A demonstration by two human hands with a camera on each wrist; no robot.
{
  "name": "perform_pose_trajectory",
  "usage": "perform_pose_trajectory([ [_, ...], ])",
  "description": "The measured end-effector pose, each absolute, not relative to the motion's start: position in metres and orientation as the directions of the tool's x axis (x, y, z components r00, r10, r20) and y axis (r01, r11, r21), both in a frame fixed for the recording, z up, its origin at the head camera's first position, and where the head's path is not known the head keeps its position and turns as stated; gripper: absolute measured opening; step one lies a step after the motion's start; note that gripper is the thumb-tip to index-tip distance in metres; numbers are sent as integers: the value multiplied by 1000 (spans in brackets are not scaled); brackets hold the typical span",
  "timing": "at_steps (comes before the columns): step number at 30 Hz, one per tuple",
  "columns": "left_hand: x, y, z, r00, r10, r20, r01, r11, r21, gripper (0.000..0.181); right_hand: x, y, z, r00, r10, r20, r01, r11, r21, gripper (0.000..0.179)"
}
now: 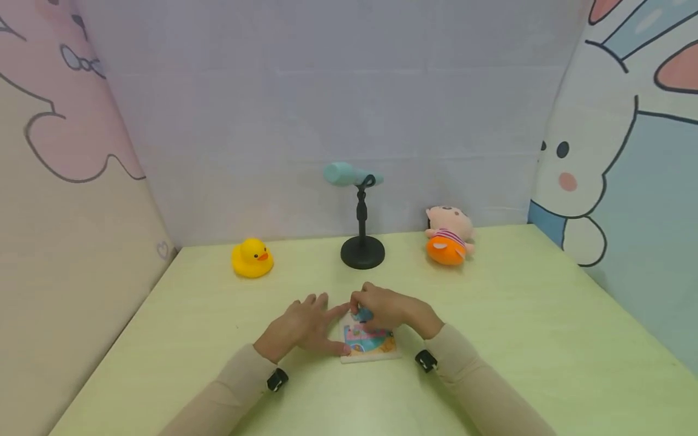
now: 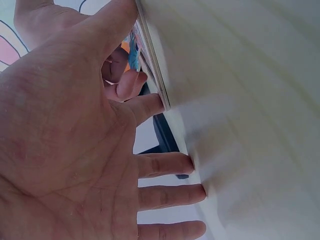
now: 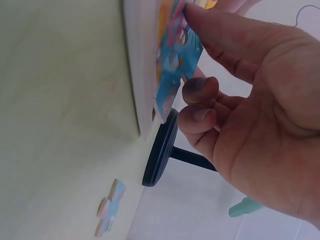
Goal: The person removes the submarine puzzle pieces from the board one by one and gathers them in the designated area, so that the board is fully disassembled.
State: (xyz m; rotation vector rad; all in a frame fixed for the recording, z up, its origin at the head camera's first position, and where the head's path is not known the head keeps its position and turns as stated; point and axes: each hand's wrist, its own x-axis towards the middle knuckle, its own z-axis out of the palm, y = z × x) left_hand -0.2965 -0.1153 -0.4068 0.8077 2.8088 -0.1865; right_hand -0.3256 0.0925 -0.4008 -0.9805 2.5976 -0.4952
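A small puzzle board with a pink, blue and orange picture lies on the table in the head view. My left hand spreads its fingers along the board's left side, thumb at the lower left corner and index finger at the upper left. In the left wrist view that index finger touches the board's edge. My right hand bends over the board's upper part and pinches a blue puzzle piece, which sits tilted over the board in the right wrist view. The fingers partly hide the piece.
Another loose puzzle piece lies on the table beyond the board. Behind stand a yellow rubber duck, a mint-green hair dryer on a black stand, and a plush toy. Printed walls enclose the table.
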Motion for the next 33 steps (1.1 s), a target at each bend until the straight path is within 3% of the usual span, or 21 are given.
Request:
perform_pose_trajectory([
  [11,-298,-112,-406,-835,486,-258,517,854,-65,89,-337,113,-389,-607,-791,-71,-659,552,-512,23],
  [33,-301,-113,-409,-832,479,-280,505,863,-27,91,-357,181,-369,-721,-677,-151,-487,649,-585,17],
])
